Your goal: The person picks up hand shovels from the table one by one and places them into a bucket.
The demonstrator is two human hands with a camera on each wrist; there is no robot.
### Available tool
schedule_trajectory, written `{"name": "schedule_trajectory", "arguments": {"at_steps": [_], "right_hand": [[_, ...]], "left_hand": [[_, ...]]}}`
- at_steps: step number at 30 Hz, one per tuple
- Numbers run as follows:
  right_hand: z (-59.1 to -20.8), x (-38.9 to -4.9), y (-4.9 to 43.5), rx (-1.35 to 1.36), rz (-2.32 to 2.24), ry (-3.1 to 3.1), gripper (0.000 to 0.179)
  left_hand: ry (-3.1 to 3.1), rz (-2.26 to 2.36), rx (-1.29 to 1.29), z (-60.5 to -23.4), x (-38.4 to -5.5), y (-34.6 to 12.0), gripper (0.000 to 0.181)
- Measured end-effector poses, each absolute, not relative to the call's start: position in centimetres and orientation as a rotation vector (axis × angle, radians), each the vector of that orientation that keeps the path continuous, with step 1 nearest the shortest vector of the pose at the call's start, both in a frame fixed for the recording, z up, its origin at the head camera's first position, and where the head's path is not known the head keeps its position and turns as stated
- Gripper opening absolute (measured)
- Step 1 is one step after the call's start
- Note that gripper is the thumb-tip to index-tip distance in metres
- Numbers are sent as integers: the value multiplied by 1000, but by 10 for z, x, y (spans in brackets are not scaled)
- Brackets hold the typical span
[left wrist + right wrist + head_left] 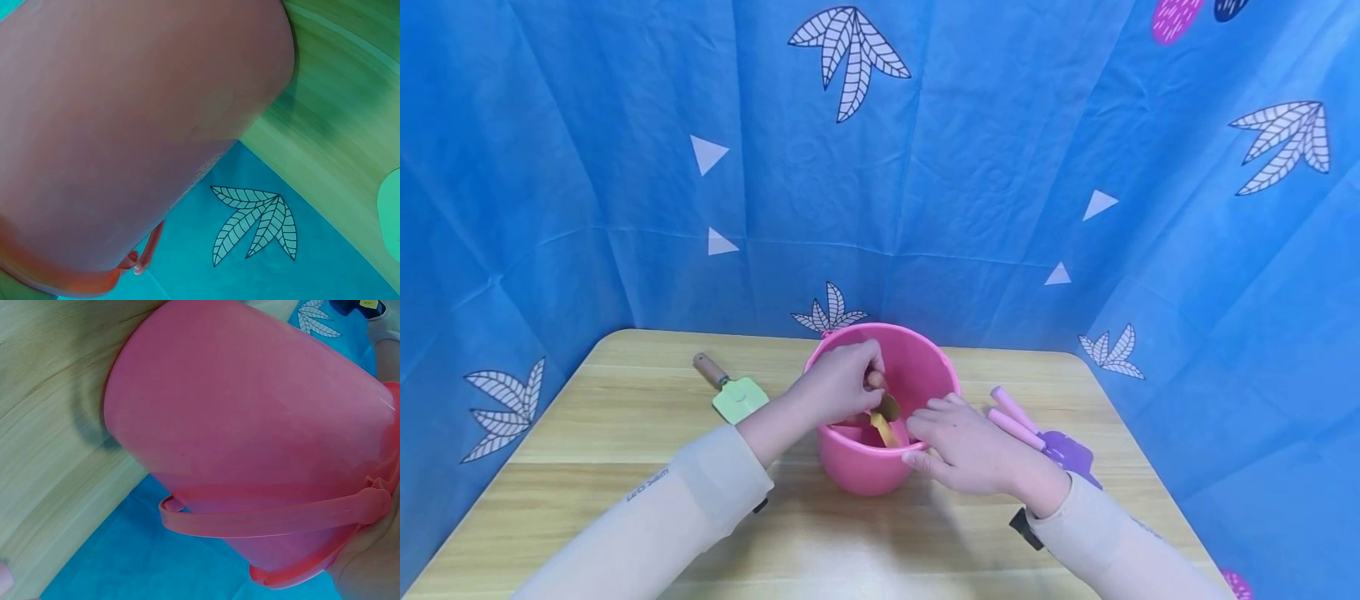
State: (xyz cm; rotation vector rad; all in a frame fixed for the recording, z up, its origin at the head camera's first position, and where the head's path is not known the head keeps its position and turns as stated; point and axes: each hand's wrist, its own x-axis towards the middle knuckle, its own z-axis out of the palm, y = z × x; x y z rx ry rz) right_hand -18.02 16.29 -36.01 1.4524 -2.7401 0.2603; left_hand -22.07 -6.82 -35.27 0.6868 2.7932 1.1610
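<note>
A pink bucket [868,468] stands on the table, slightly tilted in the wrist views by the camera angle. My left hand [846,383] reaches over its rim and pinches a small yellow tool [884,428] with a wooden handle. The tool's lower end is down inside the bucket, so its kind is hard to tell. With the thumb outside and the fingers over the edge, my right hand [966,446] grips the bucket's near right rim. The bucket's handle [281,515] hangs along its side in the right wrist view.
A green hand shovel [740,400] with a wooden handle lies to the left of the bucket. On the right are purple tools [1069,454] with pink handles, partly behind my right forearm. A blue patterned curtain [887,183] hangs behind the wooden table [647,400].
</note>
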Motion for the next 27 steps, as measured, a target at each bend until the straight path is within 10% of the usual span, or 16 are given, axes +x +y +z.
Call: {"name": "schedule_trajectory", "arguments": {"at_steps": [27], "right_hand": [[-361,-181,163,1434,291,-2781,26]], "left_hand": [[2819,970,750,-354,-221,-66,32]]}}
